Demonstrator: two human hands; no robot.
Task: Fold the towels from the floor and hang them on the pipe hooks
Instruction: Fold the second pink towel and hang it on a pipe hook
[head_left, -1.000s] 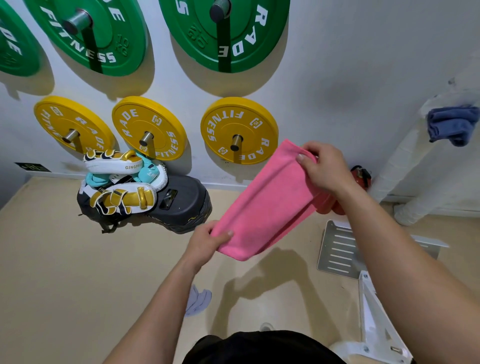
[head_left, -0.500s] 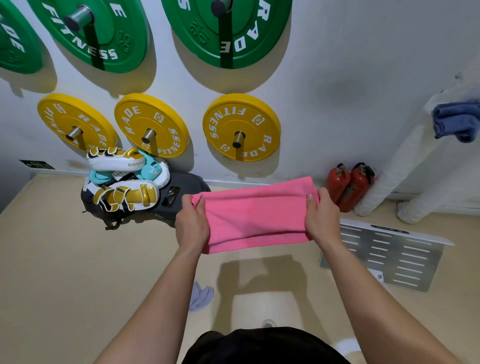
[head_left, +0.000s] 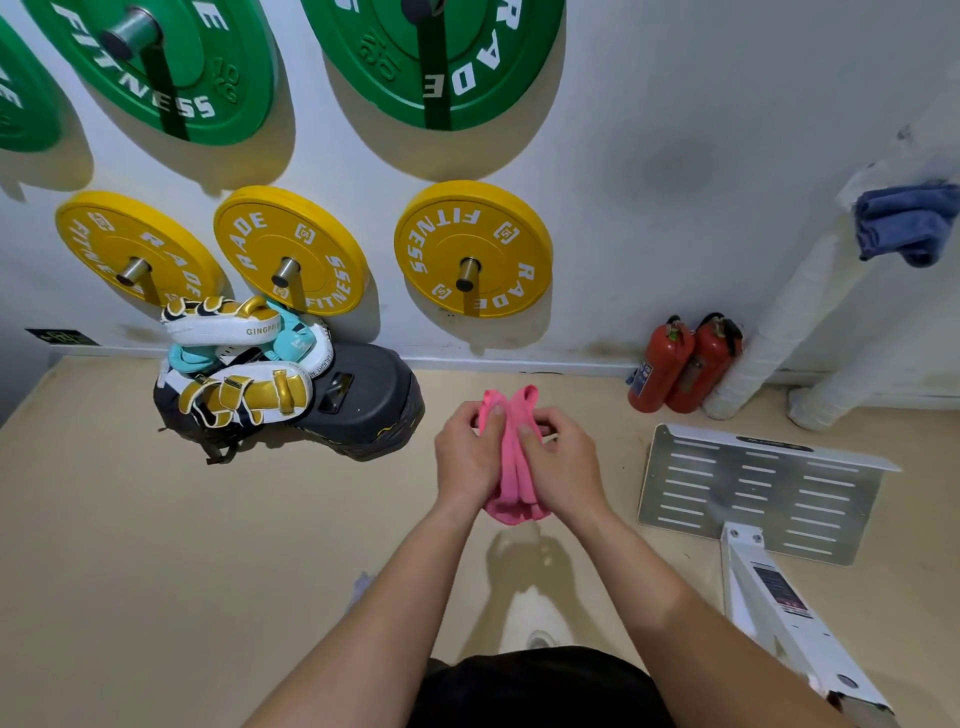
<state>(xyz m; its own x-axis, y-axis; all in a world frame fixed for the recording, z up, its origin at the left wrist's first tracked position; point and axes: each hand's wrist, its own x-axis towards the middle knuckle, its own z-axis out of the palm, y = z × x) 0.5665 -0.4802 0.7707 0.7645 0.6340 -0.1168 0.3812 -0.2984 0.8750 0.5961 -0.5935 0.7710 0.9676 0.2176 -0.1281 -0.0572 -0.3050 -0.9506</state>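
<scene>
1. Reference: the two red fire extinguishers (head_left: 680, 364), which stand upright side by side at the foot of the wall. All positions below are given from them.

2. Left hand (head_left: 470, 457): to the left of the extinguishers and nearer to me. Its fingers are curled round the left side of the pink towel (head_left: 515, 483), with the thumb on the near face.

3. Right hand (head_left: 563, 467): just beside the left hand, on the side nearer the extinguishers. It grips the right side of the same towel, thumb on the near face.

4. Pink towel: gathered into a narrow upright bundle between my two hands and held clear of the floor (head_left: 156, 545). Its top edges stick out above my fingers and its lower fold shows below my palms.

5. White pipe (head_left: 779, 332): just right of the extinguishers, rising at a slant along the wall.

6. Blue towel (head_left: 906, 223): above and to the right of the extinguishers, hanging bunched on the pipe. I cannot tell what holds it there.

7. Slotted metal plate (head_left: 753, 493): on the floor, right of the extinguishers and nearer to me.

8. Yellow weight plates (head_left: 472, 249): on wall pegs, above and to the left of the extinguishers.

9. Pile of boxing pads (head_left: 239, 374): far to the left of the extinguishers, at the wall.

10. Pale cloth (head_left: 363, 582): on the floor, left of the extinguishers and close to me, partly hidden by my left forearm.
</scene>
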